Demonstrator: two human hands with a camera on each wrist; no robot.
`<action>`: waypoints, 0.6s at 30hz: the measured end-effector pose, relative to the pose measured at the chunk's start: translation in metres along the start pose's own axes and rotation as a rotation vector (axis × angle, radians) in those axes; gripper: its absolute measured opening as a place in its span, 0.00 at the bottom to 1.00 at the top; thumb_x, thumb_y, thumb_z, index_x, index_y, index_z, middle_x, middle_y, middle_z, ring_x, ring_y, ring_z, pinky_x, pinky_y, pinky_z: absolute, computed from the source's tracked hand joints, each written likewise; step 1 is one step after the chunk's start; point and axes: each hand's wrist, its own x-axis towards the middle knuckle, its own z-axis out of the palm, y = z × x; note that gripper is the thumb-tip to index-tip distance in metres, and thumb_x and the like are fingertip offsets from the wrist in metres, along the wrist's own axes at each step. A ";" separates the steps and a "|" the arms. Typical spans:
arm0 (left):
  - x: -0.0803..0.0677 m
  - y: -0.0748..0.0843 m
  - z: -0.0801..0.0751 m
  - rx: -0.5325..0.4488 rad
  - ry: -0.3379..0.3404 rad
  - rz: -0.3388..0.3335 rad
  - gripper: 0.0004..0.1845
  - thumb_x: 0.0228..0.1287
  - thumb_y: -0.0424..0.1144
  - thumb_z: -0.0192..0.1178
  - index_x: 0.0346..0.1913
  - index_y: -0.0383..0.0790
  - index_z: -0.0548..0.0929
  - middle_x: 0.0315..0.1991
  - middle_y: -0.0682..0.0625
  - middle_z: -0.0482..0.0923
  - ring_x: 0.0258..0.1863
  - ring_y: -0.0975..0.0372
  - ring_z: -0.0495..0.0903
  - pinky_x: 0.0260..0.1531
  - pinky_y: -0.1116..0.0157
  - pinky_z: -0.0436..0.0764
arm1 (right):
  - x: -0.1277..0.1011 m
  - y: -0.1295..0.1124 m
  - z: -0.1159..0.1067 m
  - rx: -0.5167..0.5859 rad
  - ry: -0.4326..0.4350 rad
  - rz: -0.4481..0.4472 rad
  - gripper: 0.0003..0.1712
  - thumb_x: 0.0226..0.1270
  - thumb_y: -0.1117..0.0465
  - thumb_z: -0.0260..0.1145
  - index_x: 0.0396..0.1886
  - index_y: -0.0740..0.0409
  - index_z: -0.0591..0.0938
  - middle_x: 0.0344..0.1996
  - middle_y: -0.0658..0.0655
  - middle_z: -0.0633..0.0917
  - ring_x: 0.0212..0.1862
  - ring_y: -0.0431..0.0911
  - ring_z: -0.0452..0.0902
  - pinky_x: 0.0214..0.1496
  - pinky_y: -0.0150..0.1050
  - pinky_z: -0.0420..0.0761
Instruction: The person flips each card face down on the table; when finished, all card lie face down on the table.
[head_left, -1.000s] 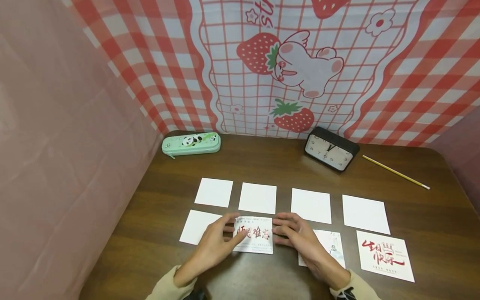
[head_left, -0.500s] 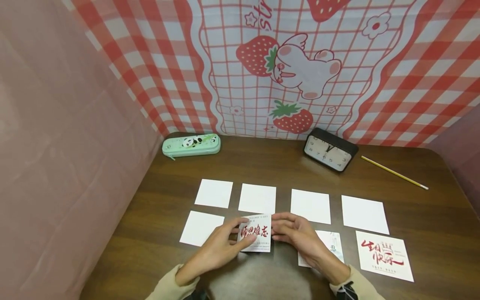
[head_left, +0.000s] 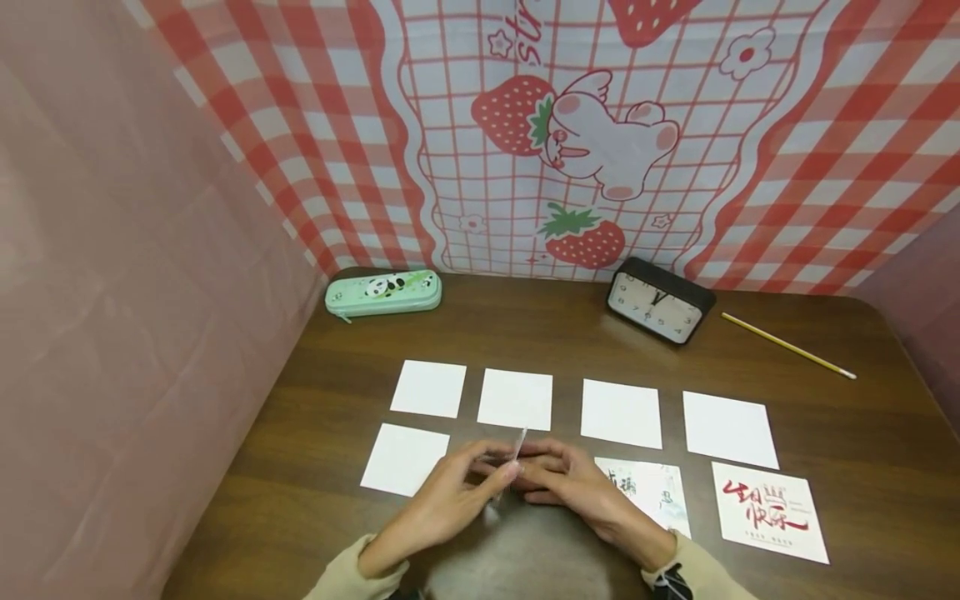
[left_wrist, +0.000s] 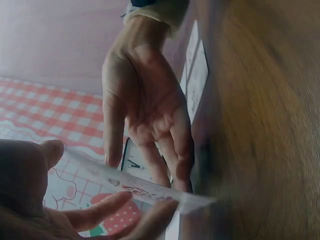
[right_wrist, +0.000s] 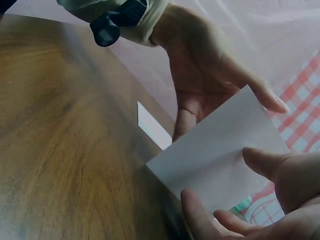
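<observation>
Both hands meet at the near edge of the table, and between them a card stands on edge, tipped up so the head view catches only its thin side. The left hand pinches the card with thumb and fingertips curled onto it; the right hand has its fingers curled round the other side — both are gripping. From the right wrist the card's plain white back fills the view, one corner down near the wood, the left hand behind it. From the left wrist its printed face shows red marks, blurred, with the right hand just beyond.

Just right of the right hand lies a printed card with dark figures, partly under the wrist; further right, a card with red calligraphy. Left of the left hand lies a blank white card, and beyond the fingertips is a row of four more blank cards.

Well beyond the hands — a green panda pencil case to the left, a black clock to the right, then a yellow pencil.
</observation>
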 end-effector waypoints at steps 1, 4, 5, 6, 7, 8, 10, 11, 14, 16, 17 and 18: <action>0.000 0.001 0.000 -0.014 0.002 0.004 0.25 0.79 0.55 0.57 0.65 0.40 0.80 0.61 0.41 0.83 0.53 0.51 0.88 0.49 0.63 0.88 | 0.000 0.000 0.001 -0.005 0.008 0.006 0.37 0.75 0.55 0.68 0.72 0.74 0.67 0.56 0.65 0.87 0.55 0.50 0.87 0.57 0.44 0.89; -0.002 0.004 -0.003 -0.059 0.018 0.012 0.24 0.78 0.52 0.59 0.64 0.38 0.80 0.61 0.40 0.83 0.52 0.51 0.89 0.48 0.66 0.88 | 0.002 0.000 0.005 -0.023 0.047 0.015 0.39 0.74 0.52 0.70 0.72 0.73 0.67 0.57 0.65 0.86 0.53 0.51 0.87 0.54 0.45 0.90; -0.002 0.005 -0.004 -0.081 0.026 0.012 0.23 0.78 0.51 0.60 0.64 0.38 0.80 0.61 0.39 0.83 0.52 0.51 0.89 0.47 0.67 0.88 | 0.002 -0.001 0.007 -0.031 0.060 0.018 0.40 0.73 0.52 0.70 0.72 0.72 0.68 0.57 0.65 0.86 0.53 0.51 0.87 0.53 0.45 0.90; -0.002 0.006 -0.005 -0.105 0.032 0.013 0.23 0.77 0.49 0.60 0.64 0.38 0.80 0.61 0.39 0.83 0.52 0.50 0.89 0.47 0.68 0.87 | 0.002 -0.001 0.008 -0.039 0.073 0.022 0.40 0.73 0.51 0.71 0.72 0.72 0.68 0.58 0.66 0.86 0.52 0.51 0.87 0.52 0.45 0.91; -0.003 0.006 -0.006 -0.130 0.039 0.015 0.22 0.77 0.48 0.61 0.64 0.37 0.80 0.61 0.38 0.83 0.53 0.50 0.89 0.47 0.70 0.86 | 0.002 -0.001 0.008 -0.046 0.083 0.023 0.40 0.72 0.51 0.71 0.72 0.72 0.69 0.58 0.66 0.85 0.52 0.51 0.87 0.51 0.45 0.91; -0.003 0.007 -0.007 -0.157 0.046 0.020 0.21 0.78 0.46 0.61 0.64 0.37 0.80 0.61 0.37 0.83 0.53 0.49 0.89 0.47 0.71 0.86 | 0.003 -0.001 0.009 -0.052 0.090 0.024 0.40 0.72 0.51 0.71 0.71 0.72 0.69 0.58 0.67 0.85 0.52 0.50 0.87 0.51 0.45 0.91; -0.003 0.006 -0.009 -0.214 0.060 0.030 0.20 0.78 0.42 0.60 0.64 0.34 0.79 0.61 0.35 0.82 0.56 0.48 0.87 0.50 0.73 0.84 | 0.003 -0.001 0.008 -0.058 0.098 0.024 0.39 0.72 0.51 0.71 0.71 0.71 0.69 0.58 0.68 0.84 0.52 0.50 0.87 0.51 0.45 0.91; -0.003 0.006 -0.011 -0.244 0.067 0.031 0.20 0.77 0.40 0.60 0.64 0.33 0.79 0.61 0.35 0.82 0.57 0.47 0.86 0.51 0.73 0.84 | 0.003 -0.001 0.008 -0.060 0.102 0.021 0.39 0.72 0.52 0.71 0.71 0.72 0.69 0.58 0.67 0.84 0.51 0.49 0.88 0.50 0.44 0.91; -0.003 0.005 -0.015 -0.308 0.101 0.021 0.19 0.76 0.37 0.60 0.64 0.30 0.78 0.59 0.32 0.82 0.57 0.47 0.85 0.54 0.73 0.83 | 0.005 -0.001 0.004 -0.059 0.118 0.003 0.36 0.72 0.55 0.71 0.69 0.72 0.70 0.53 0.64 0.86 0.48 0.46 0.88 0.48 0.42 0.91; -0.003 0.003 -0.018 -0.340 0.122 0.004 0.19 0.74 0.35 0.61 0.64 0.30 0.77 0.58 0.32 0.82 0.56 0.49 0.86 0.52 0.72 0.84 | 0.005 -0.001 0.001 -0.055 0.130 -0.013 0.34 0.72 0.58 0.72 0.68 0.73 0.70 0.49 0.61 0.87 0.44 0.45 0.88 0.46 0.40 0.91; -0.003 0.002 -0.020 -0.353 0.131 0.003 0.20 0.74 0.34 0.62 0.63 0.30 0.77 0.58 0.31 0.81 0.54 0.51 0.87 0.51 0.71 0.85 | 0.006 -0.001 0.000 -0.054 0.136 -0.018 0.33 0.71 0.59 0.72 0.67 0.73 0.70 0.47 0.60 0.87 0.43 0.44 0.88 0.45 0.39 0.91; -0.003 0.001 -0.021 -0.360 0.138 0.006 0.20 0.73 0.33 0.62 0.63 0.29 0.77 0.57 0.30 0.81 0.52 0.53 0.87 0.50 0.71 0.85 | 0.006 -0.001 -0.002 -0.054 0.140 -0.029 0.32 0.71 0.61 0.72 0.66 0.74 0.70 0.45 0.59 0.88 0.41 0.44 0.88 0.44 0.38 0.91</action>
